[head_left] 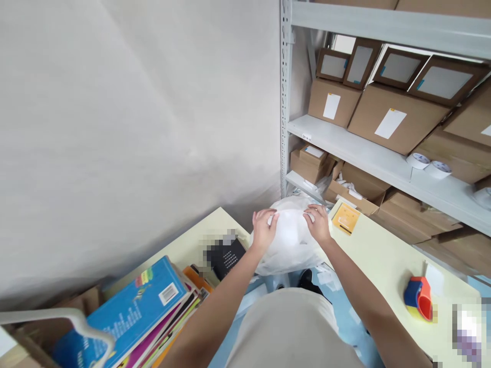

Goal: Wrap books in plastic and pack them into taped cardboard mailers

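Note:
A white, see-through plastic bag [289, 250] hangs in the gap between two tables, in front of my body. My left hand [264, 228] pinches its upper edge on the left, thumb against fingers. On the opposite side my right hand [318, 223] grips the same edge in a similar pinch. The stretch of plastic between both hands looks bright and fairly taut. What lies inside the bag cannot be made out clearly.
On the left table, a blue book [141, 312] tops a stack beside a black object [227, 257]. The right table [378, 266] carries a yellow card [346, 219] and a red-blue tape dispenser [418, 299]. Shelves [345, 140] hold cardboard boxes [397, 120] and tape rolls [438, 169].

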`<state>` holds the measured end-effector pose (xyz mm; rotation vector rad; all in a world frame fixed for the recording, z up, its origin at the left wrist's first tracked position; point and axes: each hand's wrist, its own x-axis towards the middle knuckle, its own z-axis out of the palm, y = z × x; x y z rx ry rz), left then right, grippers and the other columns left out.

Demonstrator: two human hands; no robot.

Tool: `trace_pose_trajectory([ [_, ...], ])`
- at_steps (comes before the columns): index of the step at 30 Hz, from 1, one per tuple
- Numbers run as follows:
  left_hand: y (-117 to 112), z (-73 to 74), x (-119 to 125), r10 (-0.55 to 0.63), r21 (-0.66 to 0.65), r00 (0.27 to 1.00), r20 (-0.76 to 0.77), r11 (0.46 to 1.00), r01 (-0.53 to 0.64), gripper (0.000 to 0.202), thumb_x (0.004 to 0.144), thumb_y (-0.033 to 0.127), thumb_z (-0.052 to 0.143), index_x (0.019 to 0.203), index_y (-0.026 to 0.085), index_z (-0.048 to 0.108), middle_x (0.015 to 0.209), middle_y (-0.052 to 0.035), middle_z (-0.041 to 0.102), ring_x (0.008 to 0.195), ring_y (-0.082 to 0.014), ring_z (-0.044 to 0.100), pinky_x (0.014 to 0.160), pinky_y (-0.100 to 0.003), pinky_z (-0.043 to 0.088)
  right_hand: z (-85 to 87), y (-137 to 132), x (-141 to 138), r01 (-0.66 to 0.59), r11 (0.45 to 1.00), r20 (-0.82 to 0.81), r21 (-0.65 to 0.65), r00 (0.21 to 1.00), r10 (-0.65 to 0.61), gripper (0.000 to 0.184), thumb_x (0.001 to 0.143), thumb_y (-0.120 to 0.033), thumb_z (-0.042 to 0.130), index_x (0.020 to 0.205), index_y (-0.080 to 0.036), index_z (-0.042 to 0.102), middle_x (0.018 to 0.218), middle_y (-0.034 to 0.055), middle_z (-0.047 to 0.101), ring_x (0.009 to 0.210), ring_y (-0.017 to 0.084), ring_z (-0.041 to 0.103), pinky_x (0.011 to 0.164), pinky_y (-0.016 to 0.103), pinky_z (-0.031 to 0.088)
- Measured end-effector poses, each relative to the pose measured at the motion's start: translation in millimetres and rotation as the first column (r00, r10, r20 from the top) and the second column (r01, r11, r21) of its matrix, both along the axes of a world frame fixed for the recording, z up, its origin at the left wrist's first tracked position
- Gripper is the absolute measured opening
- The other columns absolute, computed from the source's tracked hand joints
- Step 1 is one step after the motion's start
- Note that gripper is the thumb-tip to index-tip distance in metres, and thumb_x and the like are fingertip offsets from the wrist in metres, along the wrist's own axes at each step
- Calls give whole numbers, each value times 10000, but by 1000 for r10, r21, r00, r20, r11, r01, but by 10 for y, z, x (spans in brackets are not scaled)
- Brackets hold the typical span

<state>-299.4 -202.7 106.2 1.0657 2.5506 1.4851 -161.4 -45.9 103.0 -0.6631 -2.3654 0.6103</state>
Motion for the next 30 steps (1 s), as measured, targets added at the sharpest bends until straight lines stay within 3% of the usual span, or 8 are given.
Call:
trace_pose_trajectory([
  [5,68,130,-168,-27,148,977,211,989,-5,294,851,467,500,864,196,615,755,-18,672,714,-165,606,701,-274,482,118,57,61,110,981,70,-161,993,-100,215,883,-308,498,1011,-209,640,1006,91,705,955,254,636,968,433,432],
  [9,60,118,-158,-313,221,887,339,943,249,333,731,499,634,812,176,622,709,3,653,655,-141,589,608,-239,461,110,99,83,133,909,-111,-395,975,-191,281,882,-402,470,1012,-189,599,985,99,687,923,236,644,842,364,511],
  [13,98,122,-64,-316,272,873,372,936,223,348,706,503,659,635,169,597,557,36,575,537,-106,515,538,-221,408,108,-25,140,163,945,-326,-282,910,-255,594,815,-496,587,1291,-179,426,1288,147,529,1183,265,527,959,441,469],
  [17,211,253,56,-301,384,882,364,911,152,319,728,479,671,701,162,640,604,19,628,564,-114,548,564,-232,443,141,-336,224,32,997,-270,-71,962,-50,695,704,-531,725,1262,-198,478,1298,150,517,1251,310,464,1049,518,390],
  [20,325,369,205,-467,387,817,339,861,331,270,758,434,677,775,165,671,690,-11,682,640,-139,616,613,-253,495,160,-482,229,-68,978,-237,-197,971,20,447,791,-468,655,1146,-212,564,1096,107,634,1039,258,598,939,453,482],
  [24,450,417,464,-681,303,719,138,720,625,303,740,332,739,1008,200,694,1066,-81,704,994,-211,656,853,-348,538,211,-374,316,38,870,-391,-491,883,-259,243,839,-433,586,917,-203,587,806,25,647,734,173,607,726,340,517],
  [27,520,382,673,-696,231,718,-6,697,679,474,699,295,787,1146,216,649,1234,-105,632,1165,-244,588,994,-413,489,294,-217,514,73,783,-467,-618,767,-441,301,774,-479,663,783,-206,537,704,-18,589,657,142,551,652,290,486],
  [30,627,355,906,-703,229,711,-25,688,689,559,681,283,800,1202,209,612,1227,-108,634,1164,-252,587,1015,-421,474,383,-133,749,31,734,-490,-679,725,-484,342,766,-513,677,765,-209,521,694,-28,560,650,131,529,650,278,475],
])
